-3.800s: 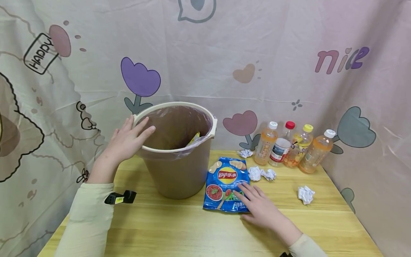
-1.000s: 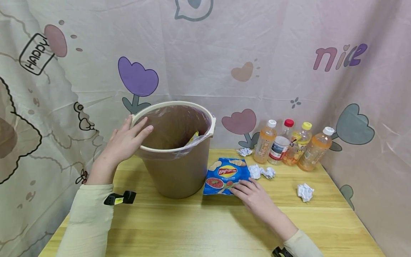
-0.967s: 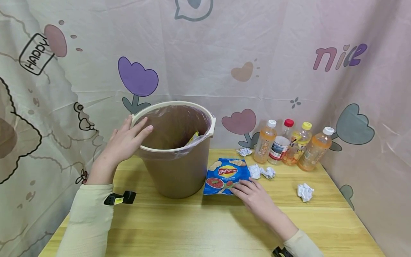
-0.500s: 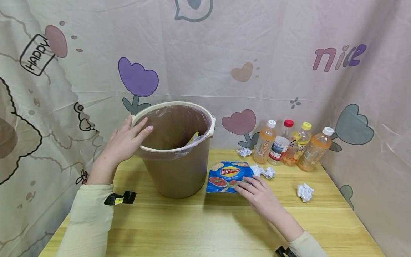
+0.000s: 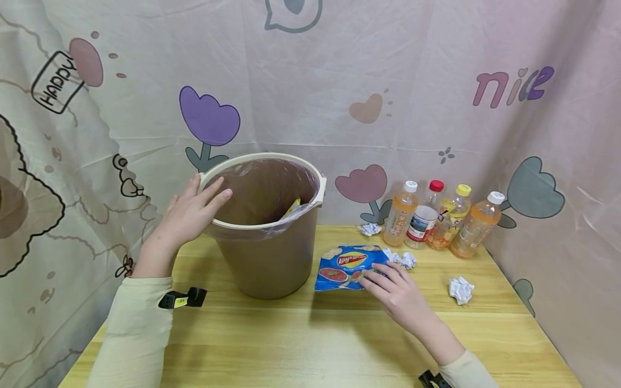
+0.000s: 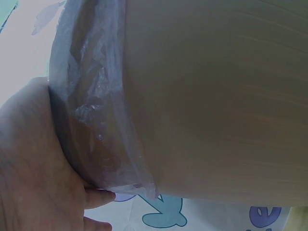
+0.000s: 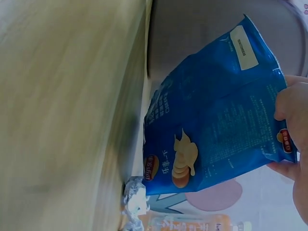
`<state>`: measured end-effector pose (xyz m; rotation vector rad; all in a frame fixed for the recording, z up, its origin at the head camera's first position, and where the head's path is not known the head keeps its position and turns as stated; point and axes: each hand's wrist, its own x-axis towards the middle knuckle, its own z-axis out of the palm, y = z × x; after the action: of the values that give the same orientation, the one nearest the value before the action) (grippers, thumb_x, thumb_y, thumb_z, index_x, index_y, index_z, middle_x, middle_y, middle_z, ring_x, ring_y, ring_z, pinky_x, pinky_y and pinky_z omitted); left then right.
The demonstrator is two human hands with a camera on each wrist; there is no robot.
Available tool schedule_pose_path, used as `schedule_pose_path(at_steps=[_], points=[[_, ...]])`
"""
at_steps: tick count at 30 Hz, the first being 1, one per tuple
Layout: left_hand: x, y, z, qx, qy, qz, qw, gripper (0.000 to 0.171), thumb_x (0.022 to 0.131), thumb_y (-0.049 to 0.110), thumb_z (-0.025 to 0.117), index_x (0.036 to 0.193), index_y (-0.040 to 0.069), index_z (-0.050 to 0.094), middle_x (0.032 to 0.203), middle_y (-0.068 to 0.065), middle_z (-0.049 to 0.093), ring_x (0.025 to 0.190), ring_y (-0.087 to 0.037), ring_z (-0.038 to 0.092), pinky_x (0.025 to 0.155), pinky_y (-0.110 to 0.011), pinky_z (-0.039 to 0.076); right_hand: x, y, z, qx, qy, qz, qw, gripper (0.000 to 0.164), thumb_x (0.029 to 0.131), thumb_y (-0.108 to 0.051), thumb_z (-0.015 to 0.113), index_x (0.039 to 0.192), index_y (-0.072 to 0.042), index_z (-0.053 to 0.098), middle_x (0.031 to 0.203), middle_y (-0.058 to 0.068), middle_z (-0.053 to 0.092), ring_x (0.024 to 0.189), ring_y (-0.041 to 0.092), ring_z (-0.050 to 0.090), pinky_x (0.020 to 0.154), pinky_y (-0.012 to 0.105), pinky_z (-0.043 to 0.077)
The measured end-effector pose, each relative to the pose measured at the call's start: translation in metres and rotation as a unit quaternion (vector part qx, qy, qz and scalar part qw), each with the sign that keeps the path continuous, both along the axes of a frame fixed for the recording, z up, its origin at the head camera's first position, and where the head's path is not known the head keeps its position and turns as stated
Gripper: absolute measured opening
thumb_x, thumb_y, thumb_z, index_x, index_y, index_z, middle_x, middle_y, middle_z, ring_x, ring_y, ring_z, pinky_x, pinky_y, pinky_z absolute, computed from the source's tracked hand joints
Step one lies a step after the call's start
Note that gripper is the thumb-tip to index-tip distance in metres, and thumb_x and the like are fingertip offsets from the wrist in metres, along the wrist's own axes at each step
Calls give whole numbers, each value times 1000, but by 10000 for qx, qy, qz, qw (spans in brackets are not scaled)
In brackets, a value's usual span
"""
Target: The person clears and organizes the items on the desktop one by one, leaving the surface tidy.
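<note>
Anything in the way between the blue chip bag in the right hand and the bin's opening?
No loose object is visible between them. Only the wall and rim of the bin intervene: the blue chip bag in the right hand is below rim height. The left hand is at the rim's opposite side.

The bin (image 5: 271, 264) stands on the table (image 5: 262, 347), a packet (image 5: 293, 208) inside — the left hand (image 5: 190, 211) at its left. To its right, the right hand (image 5: 395, 296) holds the chip bag (image 5: 345, 267) over the table; paper balls (image 5: 461, 291) lie behind and right — four bottles (image 5: 400, 213) at the back right.
</note>
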<state>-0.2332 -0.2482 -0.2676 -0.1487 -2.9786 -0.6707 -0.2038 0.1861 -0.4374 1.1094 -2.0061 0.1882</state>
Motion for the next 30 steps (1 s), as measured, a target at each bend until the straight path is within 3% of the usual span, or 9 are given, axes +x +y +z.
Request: schedule_pose_path(at_steps=[11,20,23,27,30], points=[[0,0,1,5,-13,-7,10000,77,97,69,19,157,22,18,162,-21,-14,150,-46,-5,112,-74,-3,2,4,9,-363,402,136,9984,36,106,-20,39,109,-14,75,106,4,75,103,29,68,115,41,37],[0,0,0,-14,-13,5,10000,77,97,70,18,157,22,18,162,-22,-13,150,-46,-5,112,-74,-2,4,10,16,-384,506,32,9980,36,106,-20,40,110,-14,74,107,4,75,103,28,68,91,52,50],[1,0,-1,-7,-19,7,10000,77,97,69,18,157,22,18,162,-21,-13,150,-46,-5,112,-74,-3,5,13,19,-405,522,-8,9978,35,106,-21,40,111,-14,74,108,4,75,103,29,68,95,51,49],[1,0,-1,-10,-3,2,10000,77,97,69,18,157,22,18,162,-21,-13,149,-47,-5,112,-74,-2,6,17,24,-468,558,-17,9973,35,106,-23,41,112,-14,74,108,5,75,105,29,68,111,44,41],[1,0,0,-20,5,-3,10000,77,97,69,18,157,22,18,162,-21,-13,149,-47,-5,112,-74,-2,7,19,29,-501,742,2,9960,34,105,-23,43,111,-13,74,107,6,75,104,30,68,112,44,41]])
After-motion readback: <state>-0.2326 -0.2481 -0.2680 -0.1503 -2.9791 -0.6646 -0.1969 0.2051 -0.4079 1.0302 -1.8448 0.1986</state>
